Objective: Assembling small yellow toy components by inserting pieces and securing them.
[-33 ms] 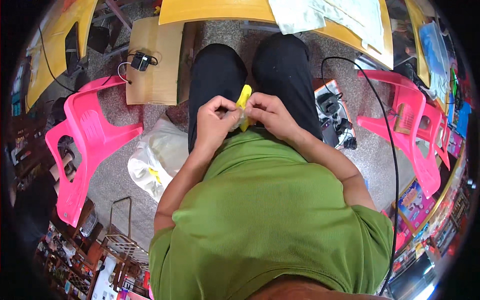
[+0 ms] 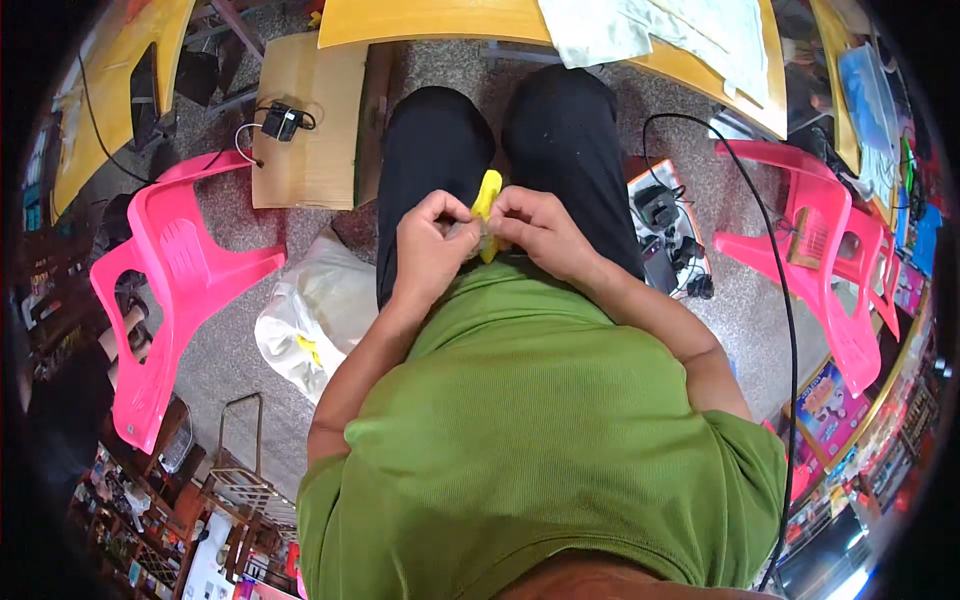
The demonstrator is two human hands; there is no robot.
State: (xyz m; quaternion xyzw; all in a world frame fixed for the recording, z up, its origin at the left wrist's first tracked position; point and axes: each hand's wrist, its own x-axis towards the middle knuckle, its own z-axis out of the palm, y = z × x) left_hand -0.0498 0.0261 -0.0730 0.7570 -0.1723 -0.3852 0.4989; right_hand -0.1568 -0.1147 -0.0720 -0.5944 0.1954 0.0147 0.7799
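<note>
Over my lap, between my dark trouser legs, both hands meet at a slim bright yellow thing whose exact kind I cannot make out. Its top end sticks up past my fingers, and a bit of yellow shows below them. Thumb and fingertips of my left hand pinch its left side, where something clear like plastic film shows. From the other side, my right hand grips it in a pinch, knuckles bent. The middle of the yellow thing is hidden behind the fingertips.
A yellow table with white cloth lies ahead. Pink chairs stand on both sides. A cardboard box carries a black adapter. White plastic bags lie left, a box of chargers right; a black cable hangs nearby.
</note>
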